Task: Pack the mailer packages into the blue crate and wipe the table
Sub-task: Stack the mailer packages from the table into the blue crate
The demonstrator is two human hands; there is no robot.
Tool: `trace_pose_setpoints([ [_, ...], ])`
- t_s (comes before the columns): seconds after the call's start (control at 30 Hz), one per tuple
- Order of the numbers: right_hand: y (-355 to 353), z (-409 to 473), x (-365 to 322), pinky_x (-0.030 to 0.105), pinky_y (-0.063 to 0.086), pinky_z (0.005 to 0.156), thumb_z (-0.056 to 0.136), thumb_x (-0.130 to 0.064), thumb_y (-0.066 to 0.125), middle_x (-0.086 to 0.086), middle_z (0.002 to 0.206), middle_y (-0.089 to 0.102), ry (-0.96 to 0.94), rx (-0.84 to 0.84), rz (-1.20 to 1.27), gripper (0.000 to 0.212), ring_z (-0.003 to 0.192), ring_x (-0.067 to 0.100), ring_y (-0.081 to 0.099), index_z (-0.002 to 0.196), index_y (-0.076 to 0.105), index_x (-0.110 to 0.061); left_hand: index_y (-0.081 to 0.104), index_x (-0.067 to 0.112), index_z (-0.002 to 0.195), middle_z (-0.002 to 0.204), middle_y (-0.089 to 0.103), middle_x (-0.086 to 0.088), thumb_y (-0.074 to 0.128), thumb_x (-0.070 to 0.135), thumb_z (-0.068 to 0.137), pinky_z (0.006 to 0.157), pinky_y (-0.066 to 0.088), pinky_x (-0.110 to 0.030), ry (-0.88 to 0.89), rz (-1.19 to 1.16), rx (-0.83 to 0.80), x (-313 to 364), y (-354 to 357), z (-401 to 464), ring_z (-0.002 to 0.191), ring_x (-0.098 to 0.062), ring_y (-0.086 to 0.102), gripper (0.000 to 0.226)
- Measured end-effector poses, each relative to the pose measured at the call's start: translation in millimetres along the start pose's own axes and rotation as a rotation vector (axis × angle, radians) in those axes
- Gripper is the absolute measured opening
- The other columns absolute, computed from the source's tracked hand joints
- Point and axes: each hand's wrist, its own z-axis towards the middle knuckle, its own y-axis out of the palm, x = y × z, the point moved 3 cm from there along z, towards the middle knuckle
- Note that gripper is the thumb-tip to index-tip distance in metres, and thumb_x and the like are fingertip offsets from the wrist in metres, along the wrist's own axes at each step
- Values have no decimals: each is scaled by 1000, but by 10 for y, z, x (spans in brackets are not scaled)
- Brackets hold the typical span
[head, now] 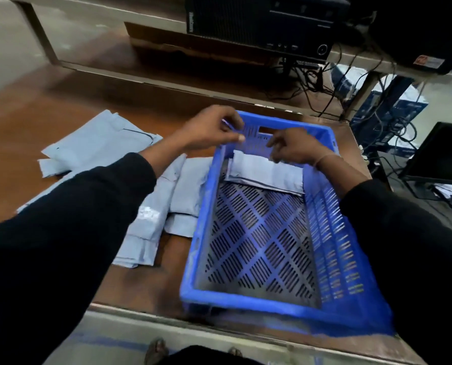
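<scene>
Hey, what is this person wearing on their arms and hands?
Both arms are in long dark, near-black sleeves ending just short of the wrists. The left hand and right hand are bare, with no gloves. A thin band circles the right wrist.

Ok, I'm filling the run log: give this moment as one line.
phase: packing | blue crate: one mailer inside | right hand: on it | left hand: above rim

The blue crate (325, 310) is hard, holey plastic. The mailer packages (151, 206) are smooth, crinkly plastic. The counter (48, 106) is shiny brown wood.
</scene>
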Motion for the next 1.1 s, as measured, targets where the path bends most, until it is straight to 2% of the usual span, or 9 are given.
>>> trace_pose_setpoints([
  [0.17, -88, 101, -853, 29, 51, 56, 82, -12, 74, 8, 75, 75, -120, 130, 235, 16, 64, 20, 70, 98, 72, -11, 68, 1, 108, 88, 72, -6, 77, 16, 91, 69, 59, -32, -191, -205, 232, -516, -655, -443, 81, -18, 69, 24],
  [0.27, 72, 202, -1441, 21, 51, 61, 82, -8, 75, 9, 75, 73, -182, 109, 270, 15, 59, 14, 68, 96, 72, -3, 67, 1, 110, 94, 73, -15, 72, 14, 94, 66, 58, -27, -293, -174, 244, -850, -825, -728, 85, -22, 72, 21],
  [0.37, 395, 340, -1889, 16, 51, 62, 81, -14, 76, 9, 81, 76, -166, 24, 80, 17, 62, 13, 68, 96, 73, -5, 65, -3, 112, 100, 72, -20, 68, 10, 96, 68, 61, -30, -369, -167, 236, -1097, -909, -948, 87, -24, 75, 20],
  [0.5, 949, 565, -2157, 31, 54, 65, 85, -26, 77, 11, 88, 71, 15, -301, -256, 25, 70, 27, 67, 88, 67, -3, 66, -3, 109, 98, 73, -22, 67, 8, 96, 76, 64, -42, -411, -177, 235, -1275, -961, -1131, 82, -29, 77, 16],
  [0.57, 1132, 640, -2211, 30, 47, 61, 86, -27, 77, 10, 97, 64, 40, -361, -409, 28, 75, 26, 60, 101, 66, -6, 65, -3, 109, 99, 71, -22, 67, 6, 96, 71, 65, -40, -398, -182, 214, -1302, -956, -1184, 79, -28, 77, 16],
  [0.67, 1289, 763, -2187, 32, 49, 65, 79, -23, 83, 11, 119, 67, 110, -416, -442, 55, 86, 27, 60, 126, 61, -5, 65, 2, 107, 95, 72, -18, 67, 9, 96, 71, 64, -46, -398, -202, 189, -1353, -936, -1235, 77, -29, 78, 14],
  [0.8, 1357, 855, -2171, 32, 44, 76, 77, -31, 85, 10, 123, 66, 191, -506, -466, 59, 101, 30, 63, 125, 64, -5, 66, 5, 108, 95, 73, -12, 68, 12, 95, 76, 63, -55, -410, -237, 177, -1389, -922, -1283, 75, -24, 78, 14],
  [1.0, 1223, 909, -2250, 31, 47, 77, 72, -40, 88, 3, 86, 63, 220, -466, -578, 58, 85, 25, 60, 113, 68, -5, 66, 4, 111, 96, 73, -14, 71, 9, 93, 77, 65, -38, -390, -258, 159, -1421, -961, -1281, 83, -27, 77, 19],
  [1.1, 974, 937, -2334, 30, 47, 74, 79, -33, 83, 6, 97, 66, 199, -488, -632, 47, 86, 26, 62, 112, 70, -2, 67, 10, 117, 103, 73, -6, 81, 22, 86, 73, 61, -25, -381, -175, 159, -1411, -985, -1220, 91, -18, 72, 36],
])
